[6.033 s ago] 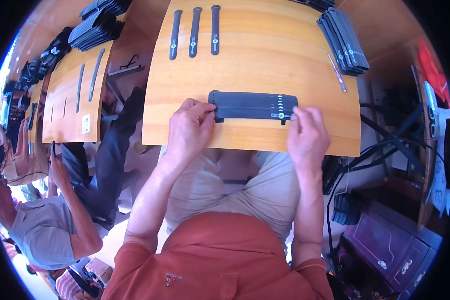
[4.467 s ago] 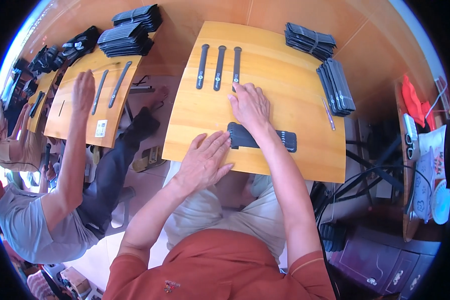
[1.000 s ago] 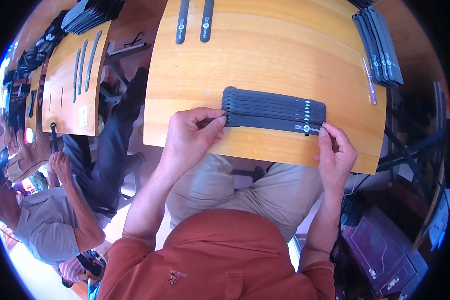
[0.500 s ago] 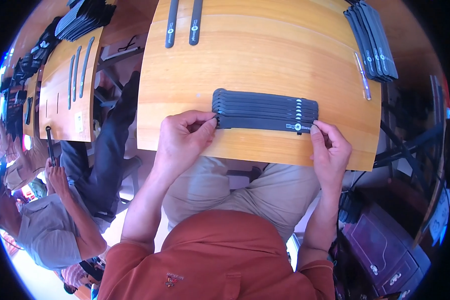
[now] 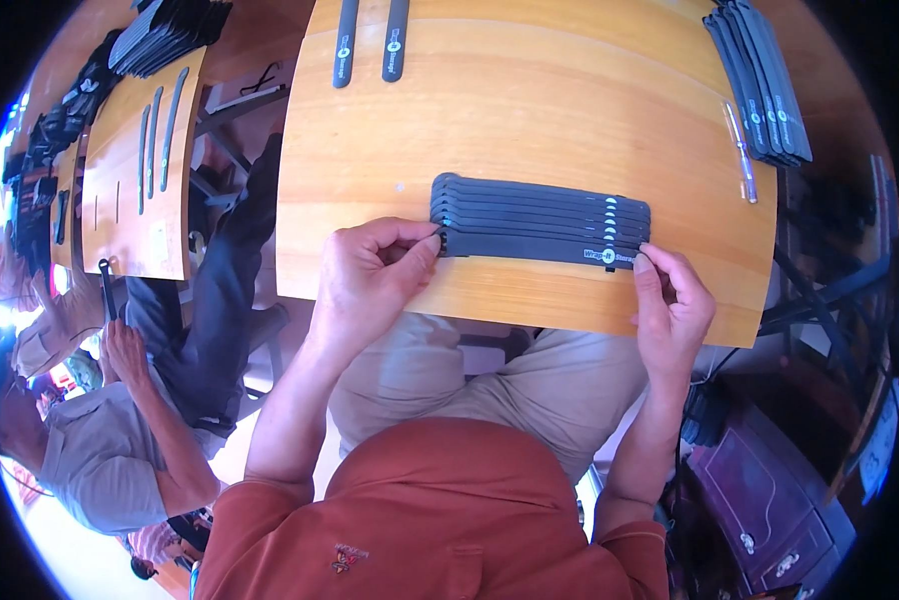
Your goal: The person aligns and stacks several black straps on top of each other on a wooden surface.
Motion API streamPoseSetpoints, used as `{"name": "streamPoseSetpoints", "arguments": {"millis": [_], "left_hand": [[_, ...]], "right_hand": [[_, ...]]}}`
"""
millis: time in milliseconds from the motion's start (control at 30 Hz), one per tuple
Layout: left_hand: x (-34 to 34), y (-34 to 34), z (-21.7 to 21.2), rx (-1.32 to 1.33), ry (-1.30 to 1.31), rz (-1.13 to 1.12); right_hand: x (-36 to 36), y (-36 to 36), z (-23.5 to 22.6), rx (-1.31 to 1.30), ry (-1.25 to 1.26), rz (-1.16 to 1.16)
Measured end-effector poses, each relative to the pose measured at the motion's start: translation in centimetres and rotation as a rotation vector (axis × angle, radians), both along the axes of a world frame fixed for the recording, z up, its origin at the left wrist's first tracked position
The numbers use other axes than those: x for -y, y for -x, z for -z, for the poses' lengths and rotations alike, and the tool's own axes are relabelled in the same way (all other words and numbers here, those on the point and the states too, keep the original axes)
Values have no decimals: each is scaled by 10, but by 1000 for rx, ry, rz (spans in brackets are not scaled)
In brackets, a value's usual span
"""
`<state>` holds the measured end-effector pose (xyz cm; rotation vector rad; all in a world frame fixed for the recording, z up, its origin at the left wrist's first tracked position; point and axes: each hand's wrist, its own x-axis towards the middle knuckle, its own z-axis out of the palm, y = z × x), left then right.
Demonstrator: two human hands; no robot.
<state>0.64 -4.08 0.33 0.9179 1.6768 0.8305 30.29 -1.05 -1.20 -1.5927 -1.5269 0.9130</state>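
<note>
Several dark grey fabric straps lie overlapped in a fanned stack (image 5: pixel 540 205) near the front edge of the wooden table (image 5: pixel 530 115), each showing a bit of a pale printed mark. The nearest strap (image 5: pixel 530 247) lies lengthwise along the front of this stack. My left hand (image 5: pixel 375 270) pinches its left end between thumb and forefinger, where a small black piece shows. At the other end, my right hand (image 5: pixel 675 305) grips the strap's printed right end with thumb and fingertips.
Two single straps (image 5: pixel 394 45) lie at the table's far left. A strap pile (image 5: pixel 765 95) and a slim clear-handled tool (image 5: pixel 742 155) sit at the right. A co-worker (image 5: pixel 110 440) holds a dark strap by another table (image 5: pixel 135 220) with straps. A purple cabinet (image 5: pixel 770 490) stands at lower right.
The whole view has shifted slightly, so the table and straps appear a little further right. Both hands keep their hold on the nearest strap's ends.
</note>
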Motion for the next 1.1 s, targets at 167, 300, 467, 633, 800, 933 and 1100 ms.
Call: {"name": "streamPoseSetpoints", "arguments": {"millis": [167, 300, 467, 633, 800, 933, 1100], "left_hand": [[2, 1, 4, -20, -8, 10], [3, 1, 4, -13, -12, 12], [2, 1, 4, -19, 17, 10], [3, 3, 5, 7, 7, 9], [5, 4, 9, 15, -34, 18], [7, 5, 12, 2, -79, 28], [7, 3, 11, -54, -112, 50]], "right_hand": [[0, 0, 0, 19, 8, -6], [0, -1, 2, 28, -3, 3], [0, -1, 2, 26, 18, 4], [0, -1, 2, 30, 7, -1], [0, 0, 3, 15, 30, 14], [0, -1, 4, -2, 4, 3], [0, 1, 1, 7, 43, 15]]}}
